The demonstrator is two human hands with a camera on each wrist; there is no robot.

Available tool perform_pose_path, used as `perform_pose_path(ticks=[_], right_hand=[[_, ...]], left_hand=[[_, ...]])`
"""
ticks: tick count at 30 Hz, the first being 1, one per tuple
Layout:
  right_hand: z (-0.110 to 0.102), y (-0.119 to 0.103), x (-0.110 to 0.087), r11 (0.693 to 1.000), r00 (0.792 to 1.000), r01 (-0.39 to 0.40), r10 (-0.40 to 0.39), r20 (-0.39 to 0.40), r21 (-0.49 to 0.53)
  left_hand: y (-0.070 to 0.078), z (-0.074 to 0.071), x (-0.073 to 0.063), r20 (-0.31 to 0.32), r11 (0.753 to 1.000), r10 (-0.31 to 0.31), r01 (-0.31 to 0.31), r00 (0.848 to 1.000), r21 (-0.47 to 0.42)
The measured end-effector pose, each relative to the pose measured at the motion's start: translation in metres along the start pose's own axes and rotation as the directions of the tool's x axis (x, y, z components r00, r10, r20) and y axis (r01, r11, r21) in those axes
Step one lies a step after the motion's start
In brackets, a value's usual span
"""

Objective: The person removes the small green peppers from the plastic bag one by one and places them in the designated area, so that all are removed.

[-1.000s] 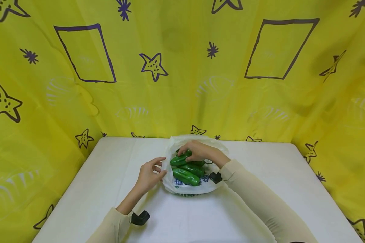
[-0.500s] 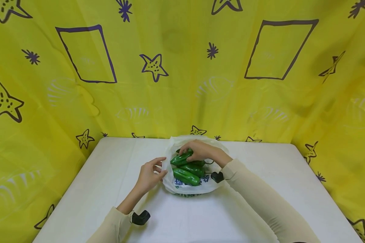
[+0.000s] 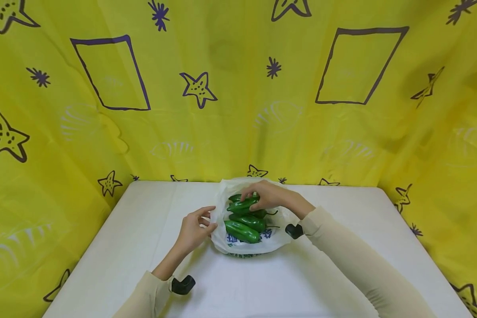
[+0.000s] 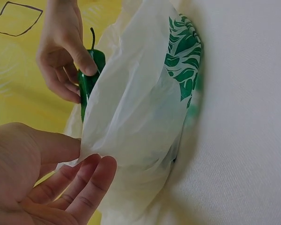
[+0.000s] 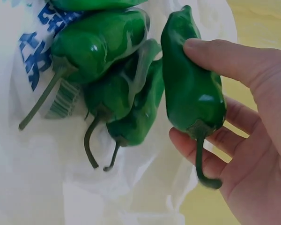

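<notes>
A white plastic bag (image 4: pixel 131 93) with green leaf print lies with its mouth spread on the table. My left hand (image 3: pixel 193 227) pinches the bag's left rim between thumb and fingers, as the left wrist view shows. Above the bag's opening, my right hand (image 3: pixel 271 195) grips a long green pepper (image 5: pixel 189 84) between its thumb and fingers, with the curved stem pointing back toward the palm. Several other green peppers (image 5: pixel 103 44) lie in the bag beside the held one, their stems showing. In the head view, the right fingers partly cover the held pepper.
The white table (image 3: pixel 222 287) has its back edge just behind the bag. A yellow curtain (image 3: pixel 238 123) with starfish drawings surrounds the back and sides. Dark devices (image 3: pixel 183 285) sit at both wrists. Blue lettering (image 5: pixel 35 58) shows inside the bag.
My right hand has shifted slightly right, bringing the gripped pepper with it, so more of the stems below shows. My left hand keeps its place at the bag's rim.
</notes>
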State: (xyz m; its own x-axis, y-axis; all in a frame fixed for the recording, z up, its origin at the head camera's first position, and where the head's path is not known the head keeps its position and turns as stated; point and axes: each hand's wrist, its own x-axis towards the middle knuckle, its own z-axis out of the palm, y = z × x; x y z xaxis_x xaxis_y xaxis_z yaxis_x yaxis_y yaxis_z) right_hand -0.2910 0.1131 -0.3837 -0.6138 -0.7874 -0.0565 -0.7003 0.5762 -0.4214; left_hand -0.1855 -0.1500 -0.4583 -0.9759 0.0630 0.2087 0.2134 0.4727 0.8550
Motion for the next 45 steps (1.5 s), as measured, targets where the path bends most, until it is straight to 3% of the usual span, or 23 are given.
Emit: perform_pose_path(ticks=[19,28,34,45], right_hand=[[-0.013,0.009,-0.027,0.991,0.992,0.028,-0.012,-0.124,0.13],[-0.022,0.014,-0.047,0.98,0.985,-0.002,0.035,-0.167,0.197],[-0.029,0.023,-0.063,0.973,0.977,0.0,0.049,-0.208,0.231],[-0.034,0.043,-0.095,0.972,0.946,-0.074,0.14,-0.293,0.225]], left_hand=[[-0.002,0.001,0.0,-0.021,0.999,-0.042,0.042,0.999,-0.006],[-0.002,0.002,0.001,-0.025,0.999,-0.047,0.048,0.999,0.012],[0.0,0.002,0.001,-0.028,0.998,-0.053,0.053,0.998,0.018],[0.003,0.001,0.002,-0.021,0.999,-0.031,0.032,0.999,0.029]])
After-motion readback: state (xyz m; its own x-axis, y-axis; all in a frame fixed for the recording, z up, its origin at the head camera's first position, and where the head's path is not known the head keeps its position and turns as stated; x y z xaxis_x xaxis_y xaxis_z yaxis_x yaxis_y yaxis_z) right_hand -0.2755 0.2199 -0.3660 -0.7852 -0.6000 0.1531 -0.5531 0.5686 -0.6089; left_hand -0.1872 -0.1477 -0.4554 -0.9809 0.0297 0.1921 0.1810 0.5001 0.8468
